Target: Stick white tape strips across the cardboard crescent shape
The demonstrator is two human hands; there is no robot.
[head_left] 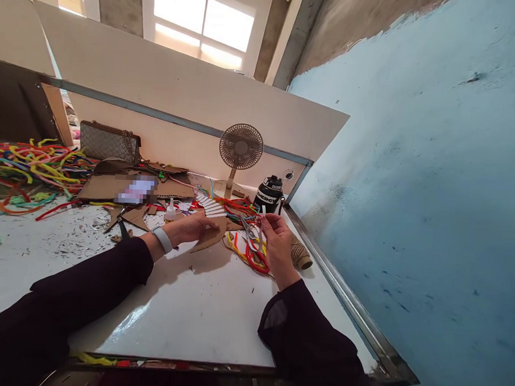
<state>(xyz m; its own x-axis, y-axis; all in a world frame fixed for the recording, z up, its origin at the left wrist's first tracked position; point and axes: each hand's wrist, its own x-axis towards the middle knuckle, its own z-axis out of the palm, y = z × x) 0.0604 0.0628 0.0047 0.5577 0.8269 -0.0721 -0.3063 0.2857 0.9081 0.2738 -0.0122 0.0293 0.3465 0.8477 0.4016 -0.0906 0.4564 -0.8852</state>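
Note:
My left hand (193, 226) grips a cut piece of brown cardboard (213, 235), thumb on top. White strips (211, 206) lie fanned side by side along the cardboard's upper part. To the right, my right hand (277, 239) pinches a narrow white strip (262, 219) between thumb and fingertips, held upright and apart from the cardboard. Scissors (249, 235) and red-handled loops (258, 260) lie on the table just behind and left of that hand. A small white glue bottle (170, 211) stands beyond my left wrist.
A small fan (241, 148) and a black bottle (268, 193) stand at the back. A twine roll (301, 254) lies near the right edge. Colourful pipe cleaners (28, 163), cardboard scraps (102, 186), a handbag (108, 142) and a blurred phone-like item (137, 189) fill the left.

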